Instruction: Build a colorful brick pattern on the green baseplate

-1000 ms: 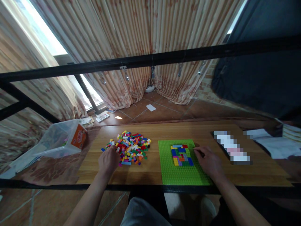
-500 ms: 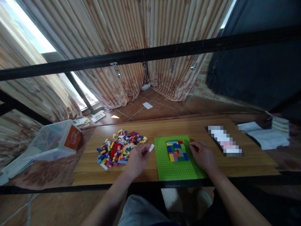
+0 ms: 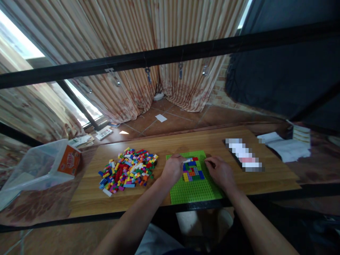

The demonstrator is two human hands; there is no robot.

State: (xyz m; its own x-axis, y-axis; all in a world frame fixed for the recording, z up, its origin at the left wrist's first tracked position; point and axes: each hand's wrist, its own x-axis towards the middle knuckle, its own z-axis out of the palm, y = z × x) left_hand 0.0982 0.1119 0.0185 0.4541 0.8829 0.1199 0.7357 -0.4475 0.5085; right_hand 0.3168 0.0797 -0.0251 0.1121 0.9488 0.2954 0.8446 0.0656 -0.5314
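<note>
A green baseplate (image 3: 195, 191) lies at the near edge of a wooden table (image 3: 186, 143). A patch of coloured bricks (image 3: 193, 171) is fixed on its far half. My left hand (image 3: 172, 170) is over the plate's left side, holding a white brick (image 3: 187, 161) against the top of that patch. My right hand (image 3: 219, 171) rests on the plate's right edge, fingers curled, touching the plate just right of the patch. A loose heap of small coloured bricks (image 3: 127, 170) lies on the table to the left.
A clear plastic tub (image 3: 32, 170) with an orange label lies tipped at the far left. A flat dark object (image 3: 243, 157) and white papers (image 3: 284, 147) lie at the right. A black bar (image 3: 170, 56) crosses the view above.
My left hand left the brick heap with a white brick and carried it right onto the baseplate's brick patch. My right hand stayed at the plate's right edge.
</note>
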